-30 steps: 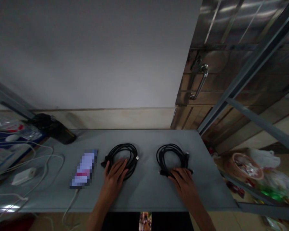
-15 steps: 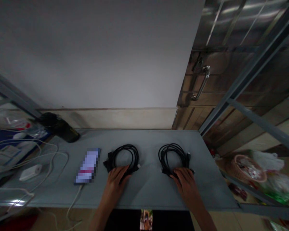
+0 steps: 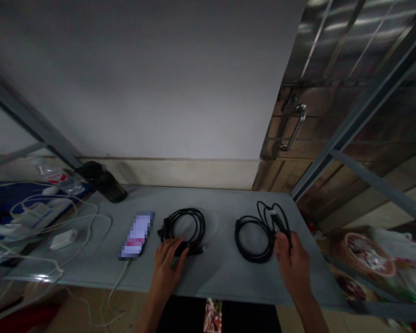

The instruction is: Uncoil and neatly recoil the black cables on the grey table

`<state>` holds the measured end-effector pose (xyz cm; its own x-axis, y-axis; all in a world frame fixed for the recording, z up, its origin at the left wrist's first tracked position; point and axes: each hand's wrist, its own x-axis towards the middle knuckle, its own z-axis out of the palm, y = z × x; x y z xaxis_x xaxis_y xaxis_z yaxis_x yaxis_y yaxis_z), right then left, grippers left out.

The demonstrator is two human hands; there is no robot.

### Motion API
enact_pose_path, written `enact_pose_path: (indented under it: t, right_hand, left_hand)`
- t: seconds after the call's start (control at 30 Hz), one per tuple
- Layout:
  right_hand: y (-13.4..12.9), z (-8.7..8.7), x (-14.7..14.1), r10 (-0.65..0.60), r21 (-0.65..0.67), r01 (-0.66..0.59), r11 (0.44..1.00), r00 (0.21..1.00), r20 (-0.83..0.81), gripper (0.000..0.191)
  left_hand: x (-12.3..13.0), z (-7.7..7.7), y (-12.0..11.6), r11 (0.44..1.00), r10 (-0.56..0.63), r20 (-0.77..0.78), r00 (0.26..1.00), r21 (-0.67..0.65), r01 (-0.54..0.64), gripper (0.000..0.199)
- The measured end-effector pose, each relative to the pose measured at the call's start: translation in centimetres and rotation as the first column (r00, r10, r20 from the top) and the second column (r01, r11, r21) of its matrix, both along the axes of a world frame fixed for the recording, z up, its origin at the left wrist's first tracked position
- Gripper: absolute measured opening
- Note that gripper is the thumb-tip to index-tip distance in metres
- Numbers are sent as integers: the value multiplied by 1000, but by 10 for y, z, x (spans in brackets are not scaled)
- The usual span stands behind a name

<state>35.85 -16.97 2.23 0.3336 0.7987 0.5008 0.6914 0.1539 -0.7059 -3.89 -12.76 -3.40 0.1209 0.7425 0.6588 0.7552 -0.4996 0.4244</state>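
Observation:
Two coiled black cables lie side by side on a grey tabletop (image 3: 217,273). On the lower edge of the left coiled black cable (image 3: 201,226) rests my left hand (image 3: 167,263), with a black part of the cable between its thumb and curled fingers. My right hand (image 3: 293,261) is closed around the end part of the right coiled black cable (image 3: 238,238), at that coil's right side. A connector end (image 3: 274,219) points up from its grip, and loose loops rise above it. The rest of this coil lies flat.
Left of the coils lies a lit phone (image 3: 137,235) with a white cord. Farther left are a white adapter (image 3: 64,238), tangled white cords and a dark bottle (image 3: 107,185). Metal posts frame both sides; a basket (image 3: 369,254) sits low at right.
My right hand has moved right, and it now lifts the end of the right cable, pulling loops up out of the coil. The left hand stays at its coil. The view has shifted slightly.

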Motion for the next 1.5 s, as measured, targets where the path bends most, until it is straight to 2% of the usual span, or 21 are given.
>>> enact_pose_path:
  t: [0.07,0.1,0.2,0.3,0.37,0.43,0.5,0.53,0.63,0.73,0.83,0.9,0.97,1.1,1.17,1.23,1.33,1.4,1.5]
  right_hand:
    - [-7,25,-7,-52,-17,49,999,972,-228,43]
    - [-11,37,-12,-56,-14,55,998,930,-363,47]
    - [-25,60,-32,32,60,13,998,726,-687,51]
    - [-40,63,-53,78,69,-37,997,542,-837,53]
    - [-50,55,-66,45,8,-77,997,496,-867,54]
    - [-59,44,-81,39,-56,-166,985,522,-852,54]
    - [-67,35,-96,72,-115,-262,958,612,-787,53]
    - [-71,32,-104,88,-141,-291,946,653,-752,52]
    - [-80,28,-122,118,-197,-318,927,748,-653,52]
    - [-82,28,-125,156,-220,-347,912,788,-595,53]
    - [-77,23,-107,135,-233,-333,914,790,-598,55]
    - [-73,19,-85,87,-233,-299,926,766,-637,59]
    - [-72,15,-61,12,-209,-239,948,685,-729,61]
    - [-81,17,-13,-126,-141,0,990,447,-886,55]
    - [-89,19,11,-168,-131,123,984,373,-913,53]
    - [-98,21,35,-210,-147,213,966,313,-926,61]
    - [-110,23,65,-247,-169,285,944,266,-932,70]
    - [-116,25,78,-248,-166,295,941,269,-931,66]
    - [-121,30,87,-254,-162,322,933,266,-930,55]
  left_hand:
    - [0,2,-1,1000,11,29,1000,2,-11,32]
    - [0,3,-3,1000,13,45,999,1,-13,30]
    - [7,8,-12,1000,7,91,996,-18,-5,26]
    - [25,18,-33,991,-37,162,986,-120,57,25]
    - [43,28,-54,949,-83,288,954,-268,164,26]
    - [64,38,-77,871,-146,416,898,-376,316,35]
    - [86,46,-99,779,-202,520,830,-429,458,51]
    - [96,49,-108,754,-202,573,794,-427,499,58]
    - [118,53,-125,723,-55,654,755,-495,482,67]
    - [119,57,-122,701,66,628,775,-582,413,61]
    - [102,68,-108,680,63,586,807,-617,395,49]
    - [86,78,-98,659,65,592,803,-630,411,50]
    - [71,89,-89,660,83,626,775,-617,428,55]
    - [39,102,-77,724,145,652,744,-583,370,58]
    - [22,103,-74,750,178,645,743,-578,322,55]
    - [8,102,-70,769,226,656,720,-574,281,55]
    - [-9,104,-64,794,297,660,690,-572,205,62]
    - [-18,108,-60,802,311,604,733,-581,138,66]
    - [-28,115,-54,810,297,486,822,-585,53,60]
